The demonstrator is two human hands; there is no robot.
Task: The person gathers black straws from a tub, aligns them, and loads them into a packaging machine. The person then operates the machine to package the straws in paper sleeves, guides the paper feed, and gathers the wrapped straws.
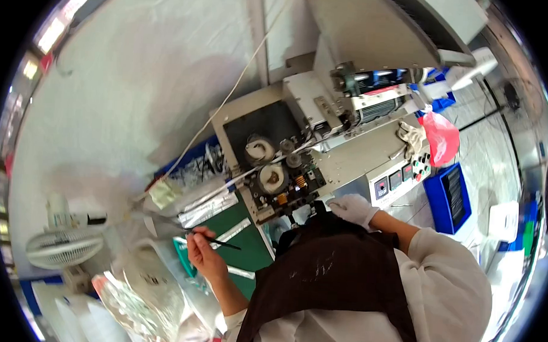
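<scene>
My left hand (pixel 206 256), bare, is closed around a thin black stick-like tool (pixel 226 245), too small to name. It is above a green work surface (pixel 247 254) with silvery strips (pixel 232 231) lying on it. My right hand (pixel 352 210), in a white glove, rests by the front edge of a machine (pixel 340 164). Its fingers look curled in, and whatever they hold, if anything, is hidden. Between my hands, the machine has two round wheels, one a pale-centred wheel (pixel 272 178), with small rollers beside them. A pale strip (pixel 240 176) runs across this part.
A control panel (pixel 400 175) with buttons stands right of the machine, near a pink bag (pixel 441 137) and a blue crate (pixel 448 198). A blue tray (pixel 196 162) lies behind the green surface. Plastic bags (pixel 143 287) and a white fan (pixel 65 248) are at left.
</scene>
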